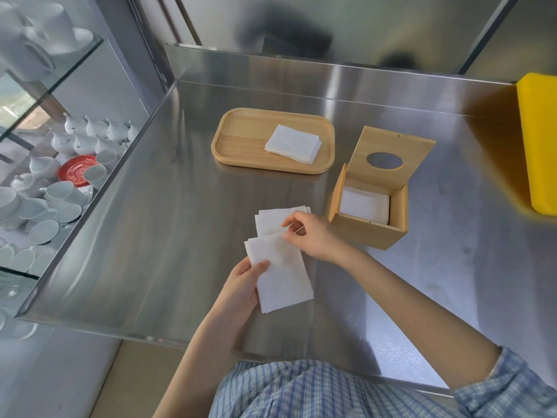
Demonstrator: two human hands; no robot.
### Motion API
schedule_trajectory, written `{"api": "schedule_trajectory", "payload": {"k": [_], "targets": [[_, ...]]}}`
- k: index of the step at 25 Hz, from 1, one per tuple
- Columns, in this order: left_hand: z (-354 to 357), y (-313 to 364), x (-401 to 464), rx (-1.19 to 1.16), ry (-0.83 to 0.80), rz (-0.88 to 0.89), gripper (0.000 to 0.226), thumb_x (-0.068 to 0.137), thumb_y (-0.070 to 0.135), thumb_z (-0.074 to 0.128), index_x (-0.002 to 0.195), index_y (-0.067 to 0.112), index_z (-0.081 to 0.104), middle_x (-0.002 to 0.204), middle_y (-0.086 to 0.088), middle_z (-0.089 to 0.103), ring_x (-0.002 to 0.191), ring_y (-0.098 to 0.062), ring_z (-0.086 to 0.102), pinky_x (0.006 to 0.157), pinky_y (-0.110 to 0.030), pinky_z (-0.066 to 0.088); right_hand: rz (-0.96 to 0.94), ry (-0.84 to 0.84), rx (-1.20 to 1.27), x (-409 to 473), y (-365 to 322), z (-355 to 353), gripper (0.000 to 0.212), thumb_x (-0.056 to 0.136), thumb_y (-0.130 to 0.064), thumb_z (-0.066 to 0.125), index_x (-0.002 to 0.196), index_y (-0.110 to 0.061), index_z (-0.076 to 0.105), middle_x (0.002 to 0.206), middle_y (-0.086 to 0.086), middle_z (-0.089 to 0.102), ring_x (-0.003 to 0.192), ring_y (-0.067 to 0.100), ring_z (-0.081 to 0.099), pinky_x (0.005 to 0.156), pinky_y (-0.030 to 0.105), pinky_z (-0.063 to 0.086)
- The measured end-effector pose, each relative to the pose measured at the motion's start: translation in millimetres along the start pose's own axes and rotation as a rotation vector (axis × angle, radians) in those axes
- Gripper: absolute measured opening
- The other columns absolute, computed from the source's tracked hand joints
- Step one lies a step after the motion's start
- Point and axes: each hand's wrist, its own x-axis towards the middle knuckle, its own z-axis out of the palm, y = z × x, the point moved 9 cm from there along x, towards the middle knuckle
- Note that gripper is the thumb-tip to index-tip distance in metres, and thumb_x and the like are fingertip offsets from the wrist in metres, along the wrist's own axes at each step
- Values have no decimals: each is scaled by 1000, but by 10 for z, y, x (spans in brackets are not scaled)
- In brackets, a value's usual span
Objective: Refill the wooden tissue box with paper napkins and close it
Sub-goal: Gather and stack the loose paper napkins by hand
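Worktop (pixel 168 206): bare steel sheet that carries everything; smooth, so loose paper likely slides on it. The box serves as landmark for all places below.

Tray (pixel 241 146): wooden, up and to the left of the box, well apart from it. Rigid and flat, probably easy to shift by its rim.

Box (pixel 366 233): wooden, square, right of centre. Stiff and light by the look of it; best steadied by a side wall while filling.

Lid (pixel 391 140): stands open at the far edge of the box, tilted back, with an oval hole (pixel 384 160) through it. It seems hinged; I judge a push on its top edge will swing it down.

Napkins in hand (pixel 283 282): a fanned sheaf just left of the box and nearer the person. Thin, soft and floppy, nearly weightless; sheets cling and slip past each other. Best held flat across the sheaf, near an edge, and squared up before dropping in.

Napkins on tray (pixel 293 143): a small stack on the tray's right half, the part nearest the box. Best lifted as one pile, from opposite sides.

Napkins in box (pixel 364 205): a layer lies low inside, so room is left.

Left hand (pixel 244 285): left of the box; its grip is pressed on the sheaf's lower left edge, thumb on top.

Right hand (pixel 310 236): just left of the box; its grip pinches the upper sheets between thumb and fingertips.
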Motion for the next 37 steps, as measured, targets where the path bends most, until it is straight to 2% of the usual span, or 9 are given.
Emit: {"api": "schedule_trajectory", "payload": {"k": [4, 10, 16, 22, 26, 29, 31, 34, 37], "targets": [[-155, 50, 44, 3, 83, -38, 26, 95, 5, 38, 97, 14, 63, 95, -10, 67, 92, -30, 60, 94, -51, 44, -16, 68, -221, 250, 5, -73, 29, 91, -15, 50, 120, -11, 52, 122, 9, 56, 112, 25, 54, 90, 35, 45], [-347, 111, 148, -12, 145, -51, 24, 94, 7, 39, 95, 13, 63, 93, -10, 67, 90, -30, 61, 90, -48, 45, -29, 17, -514, 578, 59, 74, 46, 91, -16, 50, 135, -13, 38, 139, 8, 43, 123, 28, 45, 99, 37, 37], [-424, 160, 248, -30, 155, -60, 22, 94, 7, 40, 97, 12, 62, 95, -11, 66, 90, -29, 61, 84, -43, 48, 2, -22, -565, 732, 90, 89, 35, 86, -17, 58, 119, -14, 49, 124, 11, 50, 115, 28, 46, 94, 35, 39], [-434, 118, 253, -50, 153, -69, 23, 94, 7, 41, 95, 13, 63, 90, -8, 69, 85, -25, 64, 77, -39, 50, 11, -46, -500, 688, 95, 83, 15, 88, -15, 53, 102, -11, 57, 114, 10, 52, 106, 26, 48, 78, 31, 38], [-446, 95, 224, -78, 159, -61, 21, 93, 7, 43, 95, 12, 63, 88, -7, 69, 83, -24, 64, 75, -39, 50, 58, -6, -348, 547, 18, -73, 10, 89, -18, 53, 98, -15, 56, 105, 7, 64, 83, 21, 55, 65, 30, 41], [-405, 75, 187, -108, 136, -51, 21, 93, 9, 42, 94, 12, 63, 79, -2, 75, 78, -20, 68, 72, -38, 52, 44, 75, -178, 368, -102, -347, 18, 87, -20, 56, 104, -13, 59, 104, 5, 65, 92, 22, 58, 69, 28, 40], [-350, 49, 176, -152, 121, -52, 22, 95, 14, 40, 98, 13, 62, 86, -2, 75, 83, -19, 68, 73, -37, 53, 43, 86, 118, 192, -150, -509, 23, 84, -19, 61, 107, -14, 59, 103, 1, 63, 94, 19, 58, 73, 27, 42], [-209, 28, 161, -215, 72, -46, 29, 97, 21, 35, 110, 15, 60, 102, -3, 71, 91, -17, 69, 74, -35, 54, 58, -59, 723, -138, -198, -461, 26, 82, -14, 66, 107, -16, 60, 104, 2, 68, 92, 15, 66, 79, 25, 53], [38, 69, 109, -221, -78, 8, 33, 91, 21, 44, 118, 14, 62, 111, -4, 71, 100, -19, 68, 82, -36, 56, 98, -172, 852, -420, -145, -129, 21, 83, -5, 63, 100, -17, 61, 95, -2, 68, 78, 6, 67, 69, 15, 55]]}}
